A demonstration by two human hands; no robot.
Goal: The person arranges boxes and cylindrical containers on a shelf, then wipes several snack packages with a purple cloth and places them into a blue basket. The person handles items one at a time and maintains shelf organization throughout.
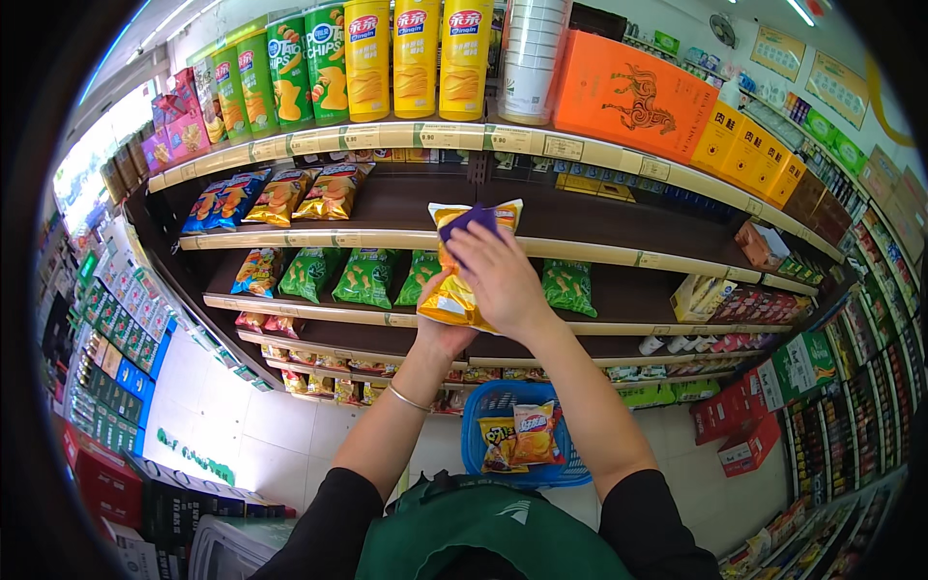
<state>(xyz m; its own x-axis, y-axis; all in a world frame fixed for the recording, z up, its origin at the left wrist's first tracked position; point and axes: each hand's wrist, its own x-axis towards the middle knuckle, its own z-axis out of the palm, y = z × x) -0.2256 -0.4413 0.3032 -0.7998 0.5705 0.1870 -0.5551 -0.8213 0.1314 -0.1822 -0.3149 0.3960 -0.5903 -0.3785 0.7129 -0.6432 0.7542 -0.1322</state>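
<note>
My left hand [441,335] supports a yellow and white snack bag [451,303] from below, its thumb along the bag's left side. Over the front of the bag lies my right hand [504,283], pressing a folded purple cloth [471,221] against the upper part. Both hands are raised before the shelving. Behind the bag, green snack bags [366,279] stand in a row on a lower shelf, and one more green bag [568,286] stands to the right. Gold snack bags [337,192] and blue snack bags [226,201] stand on the shelf above, to the left.
On the floor below stands a blue plastic basket [475,442] holding snack bags [535,435]. Yellow chip canisters [415,65], stacked clear cups [533,65] and an orange box [631,98] line the upper shelf. Red cartons [750,444] sit on the floor to the right.
</note>
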